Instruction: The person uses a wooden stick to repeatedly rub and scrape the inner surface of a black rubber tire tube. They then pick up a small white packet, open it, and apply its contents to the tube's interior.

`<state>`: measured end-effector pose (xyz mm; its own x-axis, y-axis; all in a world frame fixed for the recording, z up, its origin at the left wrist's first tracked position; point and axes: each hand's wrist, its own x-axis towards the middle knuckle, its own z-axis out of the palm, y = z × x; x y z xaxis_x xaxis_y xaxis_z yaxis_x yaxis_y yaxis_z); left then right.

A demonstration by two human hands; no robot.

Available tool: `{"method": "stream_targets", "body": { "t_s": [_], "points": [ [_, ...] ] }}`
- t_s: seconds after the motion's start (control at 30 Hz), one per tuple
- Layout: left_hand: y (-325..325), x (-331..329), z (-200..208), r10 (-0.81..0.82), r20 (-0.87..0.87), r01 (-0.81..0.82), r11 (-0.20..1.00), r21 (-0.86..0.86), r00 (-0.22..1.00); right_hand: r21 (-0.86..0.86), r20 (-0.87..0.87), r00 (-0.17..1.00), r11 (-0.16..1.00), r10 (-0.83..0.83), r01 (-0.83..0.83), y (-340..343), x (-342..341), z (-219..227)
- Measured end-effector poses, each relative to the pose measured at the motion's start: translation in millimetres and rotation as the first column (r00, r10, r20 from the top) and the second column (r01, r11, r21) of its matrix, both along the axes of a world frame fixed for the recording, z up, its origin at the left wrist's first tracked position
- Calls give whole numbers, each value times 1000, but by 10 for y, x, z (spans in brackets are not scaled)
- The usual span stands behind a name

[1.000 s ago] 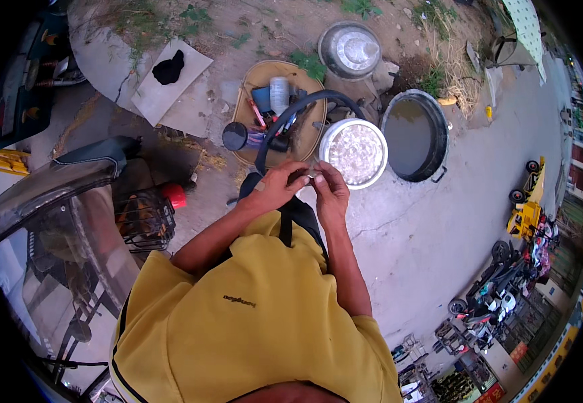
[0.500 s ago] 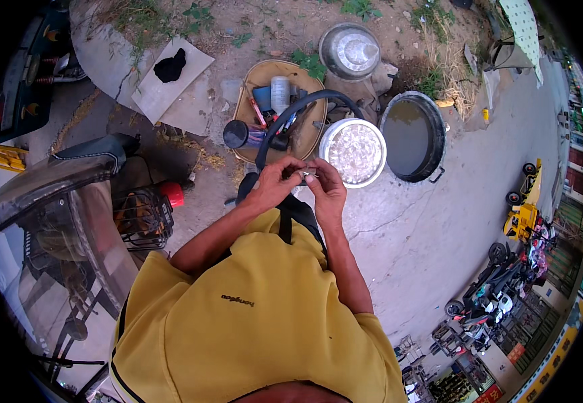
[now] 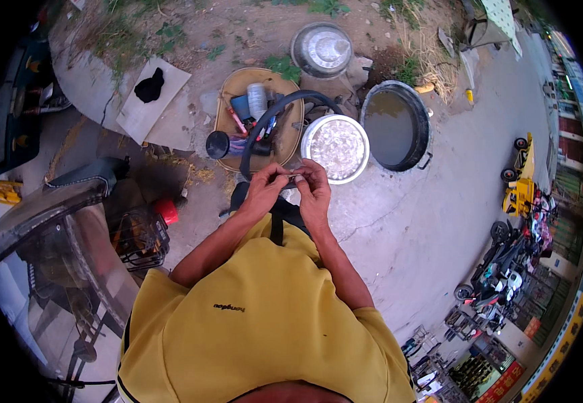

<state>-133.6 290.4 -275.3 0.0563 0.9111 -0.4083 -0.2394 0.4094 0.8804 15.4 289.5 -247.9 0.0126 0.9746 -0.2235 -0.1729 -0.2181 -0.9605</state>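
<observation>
My left hand (image 3: 262, 193) and my right hand (image 3: 314, 195) meet in front of my lap, their fingertips pinched together around a small, thin, pale thing (image 3: 292, 176). It is too small to name, and the fingers cover part of it. A thick black rubber tube (image 3: 279, 105) arches from my lap over a tan oval tub (image 3: 227, 96) and down behind a round, white-rimmed metal vessel (image 3: 335, 149). That vessel, with a shiny mottled surface, stands just beyond my right hand. In the tub lie pens or markers, a pale cylindrical can (image 3: 256, 99) and a dark round-topped container (image 3: 217, 144).
A dark basin (image 3: 428, 127) of murky water stands to the right. Behind it sits a domed metal lid (image 3: 322, 50). A flat board (image 3: 170, 88) bearing a black cloth (image 3: 149, 86) lies at the far left. A vehicle with a clear windshield (image 3: 103, 248) stands close on my left; motorcycles (image 3: 500, 269) line the right.
The view has shifted, so the tub, vessel and basin appear farther left and my hands slightly lower left. My fingers are closer together, covering more of the small thing.
</observation>
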Motion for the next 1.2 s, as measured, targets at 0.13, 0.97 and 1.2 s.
{"method": "stream_targets", "body": {
  "t_s": [0.13,0.97,1.2],
  "points": [
    [15,10,64,-97,14,97,995,-37,995,3,-67,997,1000,-25,25,9,30,75],
    [118,198,527,-38,-858,620,708,339,513,-148,-6,975,965,-222,218,82,332,-145],
    [166,217,460,-238,-671,460,871,173,702,-116,-254,961,990,-107,80,54,375,-162]
  ]
}}
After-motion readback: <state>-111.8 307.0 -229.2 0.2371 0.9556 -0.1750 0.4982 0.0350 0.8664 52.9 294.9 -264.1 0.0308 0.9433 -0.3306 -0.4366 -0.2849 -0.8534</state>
